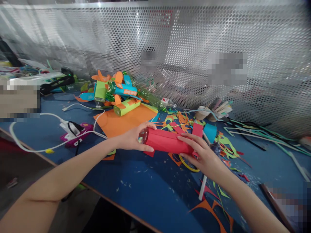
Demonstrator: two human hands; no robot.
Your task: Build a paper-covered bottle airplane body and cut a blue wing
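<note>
A plastic bottle wrapped in red paper (165, 139) lies sideways between my two hands, just above the blue table. My left hand (137, 139) grips its clear end, thumb below and fingers above. My right hand (200, 150) is closed over the other end, fingertips on the red paper. A seam runs along the top of the wrap. Behind the bottle are cut paper scraps (182, 118) in orange, green and red. A blue paper roll (210, 132) stands near my right hand. Under that hand a yellow ring (188, 164) shows in part.
Paper-covered bottle planes (126, 90) are piled at the back by the perforated metal screen (97, 42). Orange sheets (116, 123) lie before them. On the left sits a purple power strip (76, 134) with a white cable (29, 150). Cups of sticks (221, 110) and green strips (262, 132) are rightward.
</note>
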